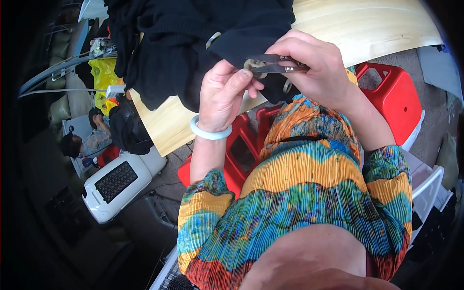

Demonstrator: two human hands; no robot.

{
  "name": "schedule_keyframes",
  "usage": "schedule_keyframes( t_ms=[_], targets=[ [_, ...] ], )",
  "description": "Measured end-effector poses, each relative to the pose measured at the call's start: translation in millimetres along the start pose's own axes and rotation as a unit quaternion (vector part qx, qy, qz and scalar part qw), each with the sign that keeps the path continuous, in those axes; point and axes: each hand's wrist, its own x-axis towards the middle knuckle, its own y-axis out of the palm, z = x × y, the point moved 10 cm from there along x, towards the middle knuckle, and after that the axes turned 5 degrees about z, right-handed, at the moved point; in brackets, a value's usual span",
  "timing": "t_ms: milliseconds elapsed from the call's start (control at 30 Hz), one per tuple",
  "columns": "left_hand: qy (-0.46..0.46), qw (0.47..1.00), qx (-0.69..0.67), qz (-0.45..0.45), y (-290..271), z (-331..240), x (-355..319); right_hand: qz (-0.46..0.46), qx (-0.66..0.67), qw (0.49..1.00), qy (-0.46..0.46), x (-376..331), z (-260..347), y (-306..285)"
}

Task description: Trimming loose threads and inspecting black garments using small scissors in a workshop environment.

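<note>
A black knitted garment spreads across the table in front of me. My left hand, with a pale bangle at the wrist, pinches a light-coloured button at the garment's edge between thumb and fingers. My right hand is closed around a pair of thread snips. Their blades point left and reach the pinched button; whether they touch thread cannot be made out. Another pale button shows on the cloth further up, and one more sits below my right hand.
The garment lies on a light wooden tabletop. Red plastic stools stand at the right and below the table edge. On the left are a white machine casing, a yellow bag and another person.
</note>
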Motion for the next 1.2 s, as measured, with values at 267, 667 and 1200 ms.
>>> schedule_keyframes(
  t_ms=[267,667,1200],
  targets=[
    [-0.004,0.995,-0.096,0.027,6.6,2.5,-2.7,-0.060,-0.078,0.994,-0.045,13.6,0.6,-20.6],
    [0.032,0.986,-0.160,0.014,-4.2,3.1,-2.7,0.012,0.041,0.999,0.032,-4.6,-11.7,7.0],
    [0.027,0.986,-0.153,0.055,8.1,5.2,-4.5,-0.021,0.074,0.987,0.143,2.5,-22.7,-22.9]
  ],
)
